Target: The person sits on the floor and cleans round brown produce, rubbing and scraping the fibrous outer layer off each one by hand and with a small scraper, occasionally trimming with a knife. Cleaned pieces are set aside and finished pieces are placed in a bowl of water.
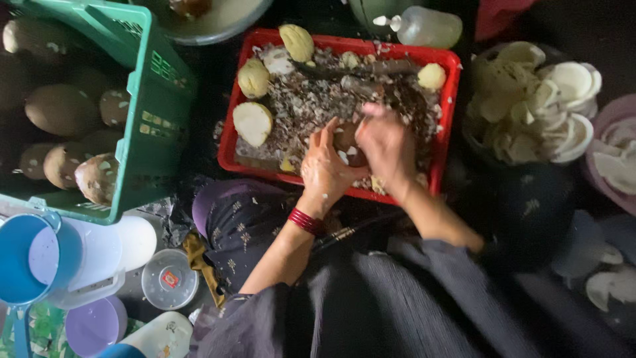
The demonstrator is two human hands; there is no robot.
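A brown, shell-covered coconut piece [346,142] sits at the centre of the frame, over the lower middle of the red tray [228,142]. It is mostly hidden, so its long axis and facing cannot be told.

The left hand [324,166] wraps it from the lower left, fingers curled in a closed grip. The right hand [387,149] presses on it from the right, fingers bent; whether its grip closes on anything cannot be told.

Brown shell chips litter the tray, with peeled pale coconuts [253,122] along its upper and left sides.

At upper left a green crate [156,126] holds unpeeled brown coconuts. At right lies a heap of white coconut slices [536,99]. The room is dim, and blue and white containers [40,258] stand at lower left.
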